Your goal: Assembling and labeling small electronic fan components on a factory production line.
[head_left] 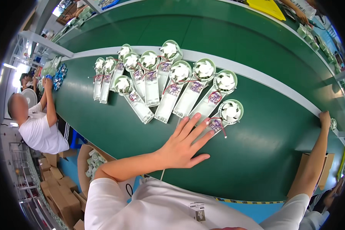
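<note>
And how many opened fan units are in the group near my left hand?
11 fan units: three at the left end, one slanting beside them, three in the middle, three further right, and one rightmost, partly covered by the left hand. No more seem hidden.

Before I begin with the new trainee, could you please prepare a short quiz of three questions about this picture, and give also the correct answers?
1. True or false: the left hand has its fingers spread.
2. Choose one. What is exposed on the open handles of the fan units?
A) purple circuit boards
B) wooden knobs
C) black rubber grips
3. Short answer: which hand is farther from the central group of fan units, and what is it next to?

Key:
1. True.
2. A.
3. The right hand; it is at the pale rail, toward the right. Whether it grips anything cannot be told clearly.
</note>
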Demonstrator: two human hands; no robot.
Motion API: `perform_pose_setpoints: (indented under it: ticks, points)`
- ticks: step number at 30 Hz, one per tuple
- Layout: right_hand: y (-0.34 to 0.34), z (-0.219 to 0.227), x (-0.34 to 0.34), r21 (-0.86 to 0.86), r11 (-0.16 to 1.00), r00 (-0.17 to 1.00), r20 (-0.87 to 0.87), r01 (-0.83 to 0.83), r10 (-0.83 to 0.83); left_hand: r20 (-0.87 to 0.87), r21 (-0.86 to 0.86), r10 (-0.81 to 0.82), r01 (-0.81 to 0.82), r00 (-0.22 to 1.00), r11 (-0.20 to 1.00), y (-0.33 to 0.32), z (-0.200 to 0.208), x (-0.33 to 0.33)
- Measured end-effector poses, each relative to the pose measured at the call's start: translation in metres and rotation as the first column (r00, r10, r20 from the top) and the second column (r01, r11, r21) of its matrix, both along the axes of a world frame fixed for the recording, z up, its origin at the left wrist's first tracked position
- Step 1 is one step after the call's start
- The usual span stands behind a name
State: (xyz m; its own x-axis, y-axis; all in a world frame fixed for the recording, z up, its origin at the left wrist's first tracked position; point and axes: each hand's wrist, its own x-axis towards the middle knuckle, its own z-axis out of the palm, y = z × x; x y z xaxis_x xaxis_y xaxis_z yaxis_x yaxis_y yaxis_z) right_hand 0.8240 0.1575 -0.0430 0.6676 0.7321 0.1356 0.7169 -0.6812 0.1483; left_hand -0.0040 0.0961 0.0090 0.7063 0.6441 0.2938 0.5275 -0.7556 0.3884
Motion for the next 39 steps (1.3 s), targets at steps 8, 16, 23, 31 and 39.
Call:
perform_pose_setpoints:
  ticks: [8, 16, 23, 31, 39]
  points:
    - [-0.019, 0.022, -0.308, -0.006, 0.862, 0.856, 0.113, -0.507, 0.504, 0.066, -0.050, -0.006, 0.009, 0.998, 0.999, -0.006, -0.007, -0.003]
    - [-0.189, 0.075, -0.628, 0.208, 0.729, 0.690, -0.235, -0.652, 0.684, 0.226, -0.024, -0.068, 0.076, 0.972, 0.997, -0.033, 0.007, -0.011]
    - [-0.244, 0.092, -0.676, 0.273, 0.704, 0.561, -0.447, -0.656, 0.697, 0.394, -0.285, 0.026, 0.095, 0.919, 0.954, -0.091, -0.004, -0.010]
    - [-0.242, 0.105, -0.643, 0.406, 0.911, 0.410, -0.845, 0.077, 0.342, 0.458, -0.225, 0.096, 0.011, 0.884, 0.974, -0.101, -0.007, 0.001]
    - [-0.220, 0.082, -0.632, 0.352, 0.931, 0.006, -0.936, 0.092, 0.353, 0.414, -0.108, 0.127, -0.089, 0.901, 0.990, -0.103, -0.011, 0.025]
